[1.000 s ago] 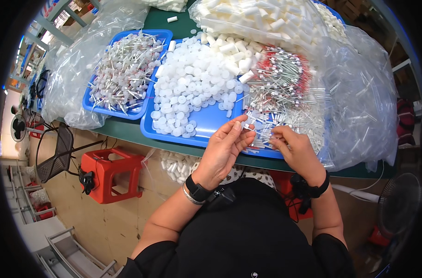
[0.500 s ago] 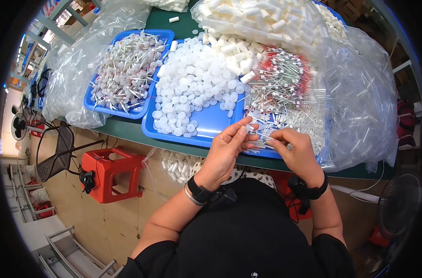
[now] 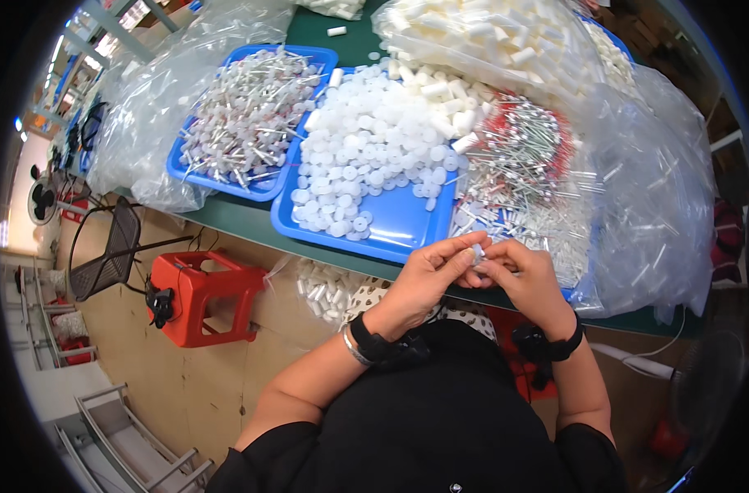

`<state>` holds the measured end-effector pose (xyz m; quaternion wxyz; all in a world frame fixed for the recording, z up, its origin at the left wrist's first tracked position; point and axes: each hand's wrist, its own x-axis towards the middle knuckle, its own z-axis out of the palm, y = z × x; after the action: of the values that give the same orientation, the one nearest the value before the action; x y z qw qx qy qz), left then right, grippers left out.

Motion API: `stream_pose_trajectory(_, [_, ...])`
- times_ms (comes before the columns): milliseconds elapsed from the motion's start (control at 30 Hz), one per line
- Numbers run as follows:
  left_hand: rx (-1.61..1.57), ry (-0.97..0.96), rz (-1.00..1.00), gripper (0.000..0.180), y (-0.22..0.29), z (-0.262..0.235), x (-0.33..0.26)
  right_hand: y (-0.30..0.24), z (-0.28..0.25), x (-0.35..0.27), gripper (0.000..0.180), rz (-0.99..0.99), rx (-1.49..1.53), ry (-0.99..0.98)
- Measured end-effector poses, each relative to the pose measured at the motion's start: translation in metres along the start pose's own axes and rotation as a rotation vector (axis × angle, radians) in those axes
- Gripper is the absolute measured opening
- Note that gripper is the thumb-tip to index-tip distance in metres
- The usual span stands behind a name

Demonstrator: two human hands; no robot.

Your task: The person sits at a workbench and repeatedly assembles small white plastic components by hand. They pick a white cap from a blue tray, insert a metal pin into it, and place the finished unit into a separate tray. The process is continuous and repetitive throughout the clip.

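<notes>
My left hand (image 3: 430,278) is closed in a pinch on a small translucent white disc (image 3: 478,253). Its fingertips meet those of my right hand (image 3: 524,278), also closed in a pinch beside the disc. Whatever lies between the right fingers is hidden. Both hands are just in front of the table's near edge. Beyond them, a blue tray (image 3: 403,222) carries a heap of similar translucent discs (image 3: 366,135). Farther right lies a pile of thin metal-and-red stems (image 3: 526,144), with short clear and white tubes (image 3: 555,234) around it.
At left, another blue tray (image 3: 175,167) holds joined disc-and-stem pieces (image 3: 251,115). White foam-like cylinders (image 3: 489,37) fill a clear bag at the back. Crumpled plastic bags (image 3: 649,197) cover the table's right side. A red stool (image 3: 206,300) stands on the floor at left.
My hands have drawn together and come slightly nearer to me, away from the tubes. The thin stem seen between them earlier is now hidden. The whole view has shifted a little.
</notes>
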<state>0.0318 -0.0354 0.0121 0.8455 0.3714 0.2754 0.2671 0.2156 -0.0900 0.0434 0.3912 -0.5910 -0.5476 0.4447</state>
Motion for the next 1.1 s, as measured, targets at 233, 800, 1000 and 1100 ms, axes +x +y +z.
stream_pose_trajectory(233, [-0.015, 0.076, 0.023, 0.033, 0.005, 0.001, -0.002, -0.002, 0.011, 0.006, 0.020, -0.363, -0.320, 0.105])
stream_pose_trajectory(800, [1.186, 0.337, 0.452, 0.034, 0.119, -0.093, 0.006, 0.026, -0.043, 0.020, 0.013, -0.390, -1.096, 0.089])
stream_pose_trajectory(1000, [1.708, 0.159, 0.414, 0.028, 0.066, -0.086, 0.001, 0.005, -0.044, 0.007, 0.008, -0.339, -0.810, 0.206])
stream_pose_trajectory(1100, [1.795, 0.174, 0.360, 0.028, 0.070, -0.089, -0.002, 0.005, -0.045, 0.003, 0.008, -0.317, -0.748, 0.264])
